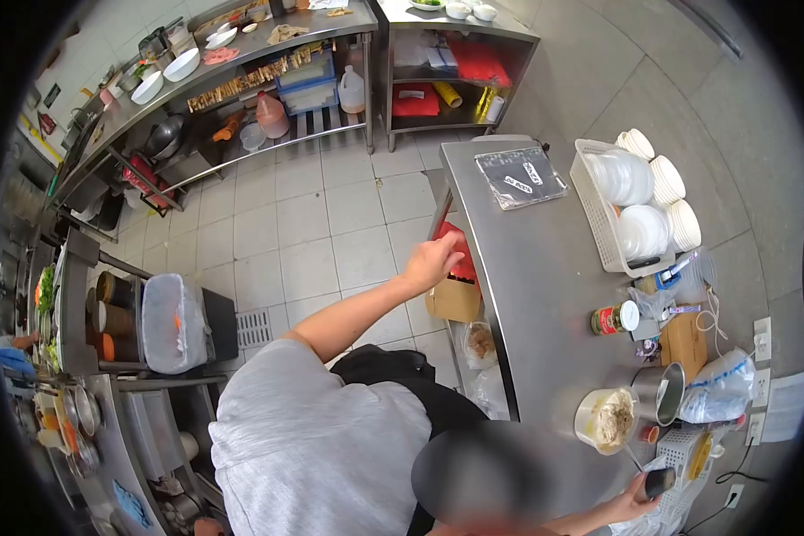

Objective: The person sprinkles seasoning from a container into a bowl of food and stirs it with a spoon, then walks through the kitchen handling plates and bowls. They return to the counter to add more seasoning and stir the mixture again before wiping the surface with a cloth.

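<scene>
"First, locate the hands relative to the tub (pixel 584 423)."

"The right hand (pixel 632 502) is near the tub, below it and slightly right in view. It is clamped on a dark container (pixel 659 482). The left hand (pixel 432 264) is well apart from the tub, up and left, beyond the table (pixel 536 295) edge."

"State of the left hand?"

"Fingers bent; I cannot tell whether they close on anything."

"Items around the tub?"

"A pot (pixel 647 390) stands just right of it. A jar (pixel 613 319) and a basket (pixel 589 205) are above it in view."
</scene>
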